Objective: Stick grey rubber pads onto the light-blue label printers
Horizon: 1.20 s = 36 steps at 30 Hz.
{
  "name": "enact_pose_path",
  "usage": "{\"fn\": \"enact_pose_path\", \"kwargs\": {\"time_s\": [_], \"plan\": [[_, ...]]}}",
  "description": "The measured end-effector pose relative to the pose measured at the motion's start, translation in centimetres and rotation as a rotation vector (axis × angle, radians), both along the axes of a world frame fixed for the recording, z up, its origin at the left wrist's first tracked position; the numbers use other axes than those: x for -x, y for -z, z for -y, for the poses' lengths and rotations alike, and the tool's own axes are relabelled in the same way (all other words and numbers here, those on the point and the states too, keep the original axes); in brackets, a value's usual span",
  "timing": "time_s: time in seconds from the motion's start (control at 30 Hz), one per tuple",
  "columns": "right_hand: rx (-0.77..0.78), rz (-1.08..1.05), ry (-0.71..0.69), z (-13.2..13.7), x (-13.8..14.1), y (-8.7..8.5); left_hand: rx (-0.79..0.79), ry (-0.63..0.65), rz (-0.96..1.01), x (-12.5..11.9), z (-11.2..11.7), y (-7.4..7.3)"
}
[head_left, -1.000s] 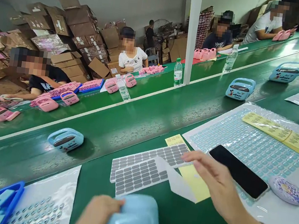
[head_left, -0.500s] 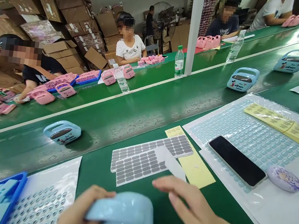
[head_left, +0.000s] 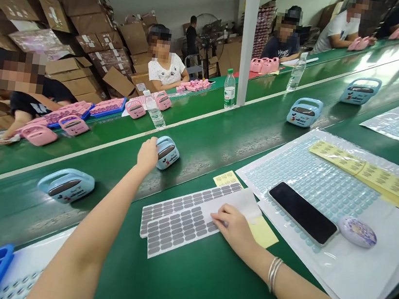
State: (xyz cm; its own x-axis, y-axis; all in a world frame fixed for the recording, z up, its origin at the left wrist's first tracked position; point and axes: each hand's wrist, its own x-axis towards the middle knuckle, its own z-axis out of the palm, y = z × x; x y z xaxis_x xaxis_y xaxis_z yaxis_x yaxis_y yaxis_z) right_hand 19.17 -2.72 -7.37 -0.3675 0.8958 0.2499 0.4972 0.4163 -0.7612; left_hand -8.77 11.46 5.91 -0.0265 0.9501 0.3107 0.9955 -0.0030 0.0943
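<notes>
Left hand (head_left: 148, 155) is being held out over the green conveyor belt (head_left: 217, 152), beyond the front grey label sheet (head_left: 174, 232). A light-blue handled Mickey case (head_left: 168, 155) is being touched at its handle end, also beyond that sheet. Left fingers are being curled there, partly hidden; whether the handle is being gripped cannot be told.

Right hand (head_left: 236, 230) is being placed at the right part of the front sheet, by the curled white backing (head_left: 244, 202). Right fingers are being bent close together; whether a label is being pinched cannot be told. Silver bangles (head_left: 273, 274) are being worn on the right wrist.

The rear grey label sheet (head_left: 156, 210) is being partly covered by the front sheet, both lying on the green tabletop (head_left: 166, 292). Right of the front sheet, a yellow sheet (head_left: 264, 234) is being overlapped; farther right, a light-blue sticker sheet (head_left: 293, 162) is being topped by a black smartphone (head_left: 303, 212), with a purple-patterned oval object (head_left: 359, 232) just beside the phone. Left of the front sheet, a second Mickey case (head_left: 69, 186) is being carried on the belt, and a blue tray (head_left: 3, 266) is being partly cut off by the frame edge. Across the belt from the front sheet, pink handled cases (head_left: 73, 125) are being lined up near co-workers (head_left: 168, 69).
</notes>
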Motion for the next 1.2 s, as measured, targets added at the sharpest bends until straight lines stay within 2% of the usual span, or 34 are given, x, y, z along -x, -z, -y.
{"fn": "enact_pose_path", "kwargs": {"time_s": [0.07, 0.13, 0.2, 0.3, 0.37, 0.43, 0.53, 0.73, 0.83, 1.03, 1.13, 1.2], "plan": [[0.012, -0.036, 0.004, 0.0, -0.1, 0.0, -0.056, 0.041, -0.004, -0.5, 0.4, 0.2], [0.030, -0.067, 0.023, 0.2, -0.1, -0.2, -0.145, 0.122, -0.009, -1.7, 1.9, 0.5], [0.050, -0.090, 0.035, 0.5, -0.2, -0.2, -0.188, 0.304, -0.030, -3.8, 4.1, 1.5], [0.074, -0.108, 0.032, 0.7, 0.0, -0.1, -0.092, 0.687, -0.088, -7.1, 8.1, 5.0], [0.083, -0.112, 0.047, 0.9, 0.3, 0.1, -0.003, 0.829, -0.071, -8.7, 10.3, 7.7], [0.092, -0.111, 0.077, 1.0, 0.7, 0.3, 0.065, 0.837, -0.004, -9.3, 11.6, 9.8], [0.113, -0.108, 0.101, 1.2, 1.0, 0.1, 0.121, 0.796, 0.105, -9.3, 11.8, 11.2], [0.151, -0.159, 0.076, 1.7, -0.1, -1.8, 0.174, 0.765, 0.181, -9.0, 11.4, 11.3], [0.157, -0.155, 0.055, 2.0, -0.4, -2.2, 0.187, 0.767, 0.182, -9.1, 11.5, 11.4], [0.207, -0.110, -0.003, 2.6, 0.4, -0.9, 0.189, 0.760, 0.215, -9.1, 11.6, 11.4], [0.256, -0.173, 0.003, 2.6, 0.8, -0.1, 0.216, 0.744, 0.236, -9.1, 11.6, 11.4], [0.293, -0.252, 0.008, 2.6, 1.0, -0.3, 0.248, 0.736, 0.259, -9.1, 11.6, 11.5]]}}
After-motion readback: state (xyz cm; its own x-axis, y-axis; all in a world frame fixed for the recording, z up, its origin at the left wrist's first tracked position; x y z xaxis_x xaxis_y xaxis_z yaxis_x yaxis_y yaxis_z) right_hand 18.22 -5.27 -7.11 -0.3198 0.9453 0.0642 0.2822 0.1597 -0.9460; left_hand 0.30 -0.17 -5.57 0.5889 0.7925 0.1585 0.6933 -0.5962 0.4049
